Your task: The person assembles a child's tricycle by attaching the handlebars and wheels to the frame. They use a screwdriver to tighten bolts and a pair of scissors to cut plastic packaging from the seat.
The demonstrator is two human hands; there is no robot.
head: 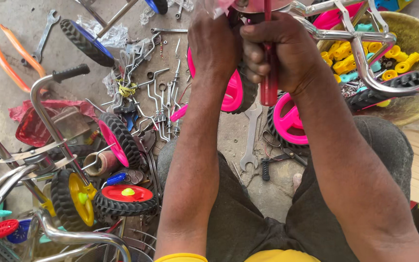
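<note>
Overhead, the right hand is clamped on a red screwdriver; the left hand grips the frame. Slipping, the tip could jab fingers at 12 o'clock.

Both forearms reach up and away from the body, close together and nearly parallel. The right hand is closed in a tight fist, fingers curled inward, thumb on top. The left hand sits just beside it, touching it, back toward the camera, its fingers hidden.
</note>
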